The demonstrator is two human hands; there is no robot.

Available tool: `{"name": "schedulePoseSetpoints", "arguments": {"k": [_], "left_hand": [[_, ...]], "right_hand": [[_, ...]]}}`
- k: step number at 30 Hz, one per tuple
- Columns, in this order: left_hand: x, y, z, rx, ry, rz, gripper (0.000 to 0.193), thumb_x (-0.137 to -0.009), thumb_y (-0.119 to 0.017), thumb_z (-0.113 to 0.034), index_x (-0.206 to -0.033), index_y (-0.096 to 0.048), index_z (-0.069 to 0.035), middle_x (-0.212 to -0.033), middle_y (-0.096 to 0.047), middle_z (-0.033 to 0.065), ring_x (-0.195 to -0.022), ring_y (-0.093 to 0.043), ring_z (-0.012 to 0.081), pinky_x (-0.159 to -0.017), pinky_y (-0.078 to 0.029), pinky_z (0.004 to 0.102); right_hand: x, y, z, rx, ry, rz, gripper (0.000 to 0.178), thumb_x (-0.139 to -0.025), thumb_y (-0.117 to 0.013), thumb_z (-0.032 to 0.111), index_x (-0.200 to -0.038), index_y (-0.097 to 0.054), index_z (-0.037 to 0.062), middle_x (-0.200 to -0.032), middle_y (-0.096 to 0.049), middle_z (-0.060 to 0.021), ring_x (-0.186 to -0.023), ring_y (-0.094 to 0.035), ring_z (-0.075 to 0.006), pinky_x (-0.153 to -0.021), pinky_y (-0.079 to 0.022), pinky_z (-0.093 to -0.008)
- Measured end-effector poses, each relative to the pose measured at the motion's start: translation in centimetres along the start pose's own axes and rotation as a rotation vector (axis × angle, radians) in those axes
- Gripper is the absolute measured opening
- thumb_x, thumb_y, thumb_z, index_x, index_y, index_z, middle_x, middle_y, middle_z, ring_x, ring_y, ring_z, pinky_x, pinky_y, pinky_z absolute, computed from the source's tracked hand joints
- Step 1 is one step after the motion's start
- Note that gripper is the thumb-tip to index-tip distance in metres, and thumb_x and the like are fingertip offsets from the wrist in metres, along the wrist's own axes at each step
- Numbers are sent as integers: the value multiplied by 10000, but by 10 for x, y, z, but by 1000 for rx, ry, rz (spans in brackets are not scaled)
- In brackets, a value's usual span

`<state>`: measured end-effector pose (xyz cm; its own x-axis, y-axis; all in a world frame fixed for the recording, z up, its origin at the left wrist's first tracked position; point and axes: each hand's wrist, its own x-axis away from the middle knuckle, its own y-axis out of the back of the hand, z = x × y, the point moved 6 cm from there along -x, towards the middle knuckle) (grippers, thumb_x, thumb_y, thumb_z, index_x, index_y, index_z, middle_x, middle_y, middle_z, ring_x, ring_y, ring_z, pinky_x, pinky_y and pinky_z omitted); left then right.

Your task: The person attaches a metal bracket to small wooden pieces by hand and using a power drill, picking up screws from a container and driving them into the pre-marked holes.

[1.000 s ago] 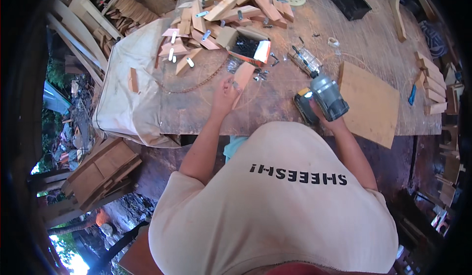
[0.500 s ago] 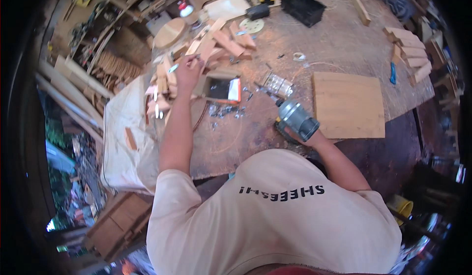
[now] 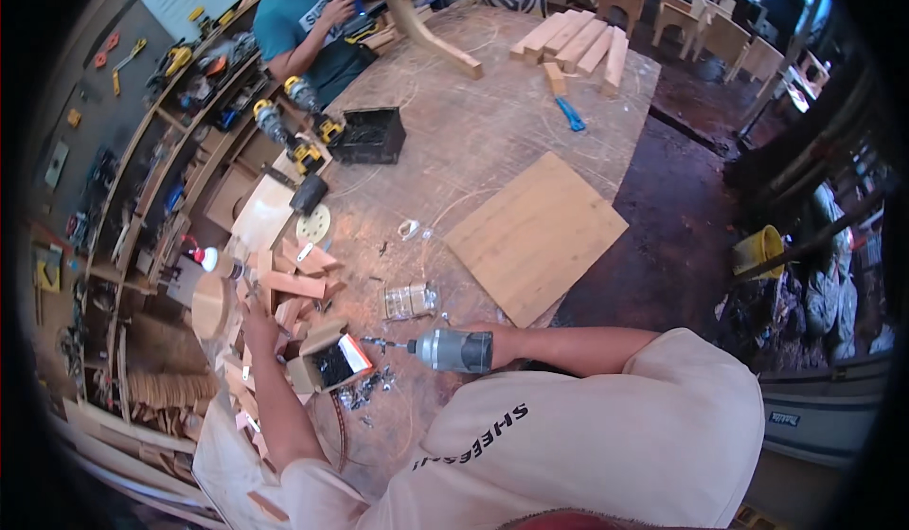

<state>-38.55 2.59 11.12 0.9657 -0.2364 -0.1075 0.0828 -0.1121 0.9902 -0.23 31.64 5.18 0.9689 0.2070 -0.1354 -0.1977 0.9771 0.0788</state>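
My right hand (image 3: 502,342) grips a grey cordless drill (image 3: 453,350) with a dark rear end. A bit sticks out of its front and points left toward a small open cardboard box (image 3: 331,367) with dark contents. My left hand (image 3: 258,329) is over a pile of wood offcuts (image 3: 295,284) at the left, fingers closed; what they hold, if anything, is too small to make out. Small metal pieces (image 3: 365,390) lie loose beside the box. Farther up the table is a clear plastic container (image 3: 409,301). A square wooden board (image 3: 535,238) lies to the right.
Two yellow-and-black drills (image 3: 301,142) and a black bin (image 3: 371,136) stand at the far left. Wood strips (image 3: 578,42), a blue-handled tool (image 3: 570,113) and a curved wooden piece (image 3: 431,33) are at the far side. A co-worker (image 3: 312,37) holds a drill beyond the table.
My view has swung, bringing the co-worker and the wood strips into sight. The drill in my right hand now points left, nearer the cardboard box. My left hand stays over the offcuts.
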Motion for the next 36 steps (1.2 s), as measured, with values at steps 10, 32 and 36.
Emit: {"name": "schedulePoseSetpoints", "arguments": {"k": [10, 32, 36], "left_hand": [[105, -3, -11, 358, -357, -293, 466, -833, -629, -131, -1274, -537, -7, -1452, -349, 289, -1333, -358, 433, -1098, -310, 468], [344, -117, 20, 213, -88, -279, 393, -879, -513, -115, -1235, -544, 48, -1307, -497, 283, -1248, -448, 417, -1062, -350, 488], [353, -110, 23, 150, -92, -292, 389, -877, -503, -107, -1231, -547, 48, -1305, -499, 283, -1246, -449, 419, -1061, -352, 492]], "right_hand": [[-5, -17, -23, 57, 75, -16, 498, -764, -732, 93, -1220, -540, 37, -973, -671, -49, -844, -582, -102, -805, -492, -302], [-9, 7, -13, 246, -33, -176, 586, -619, -802, 168, -1152, -578, 72, -998, -672, -111, -938, -638, -221, -854, -512, -353], [-14, -10, 1, 124, 123, 3, 566, -684, -774, 147, -1199, -557, 61, -1055, -665, -119, -950, -628, -198, -871, -499, -336]]}}
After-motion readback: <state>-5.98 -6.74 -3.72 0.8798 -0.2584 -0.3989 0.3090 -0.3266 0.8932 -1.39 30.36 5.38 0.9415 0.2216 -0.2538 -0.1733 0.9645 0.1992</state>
